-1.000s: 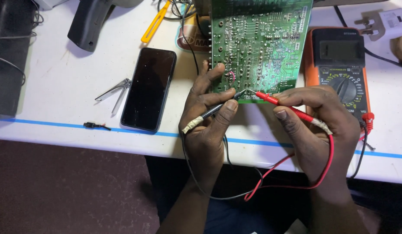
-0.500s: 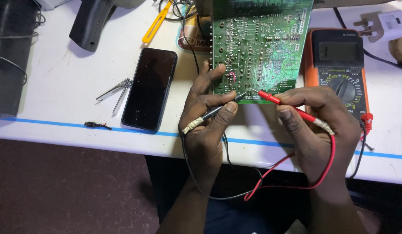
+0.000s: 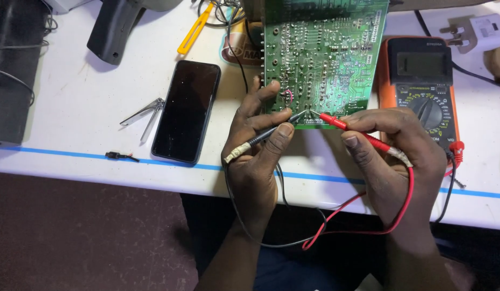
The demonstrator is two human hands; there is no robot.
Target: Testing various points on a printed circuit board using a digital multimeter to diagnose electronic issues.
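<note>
A green circuit board (image 3: 328, 54) lies solder side up on the white table (image 3: 88, 108). My left hand (image 3: 256, 156) grips a black test probe (image 3: 271, 132), and its tip touches the board's near edge. My right hand (image 3: 392, 156) pinches a red test probe (image 3: 344, 123) whose tip meets the board close beside the black one. Red and black leads loop down below the table edge. An orange multimeter (image 3: 425, 81) with a dark screen and round dial sits right of the board.
A black phone (image 3: 186, 110) lies face up left of my left hand, with metal tweezers (image 3: 145, 113) beside it. A yellow-handled tool (image 3: 195, 29), a dark tool body (image 3: 112, 29) and a white plug adapter (image 3: 478, 29) sit farther back. Blue tape (image 3: 153, 160) runs along the table front.
Both probe tips stay on the board's near edge. My hands shifted only slightly.
</note>
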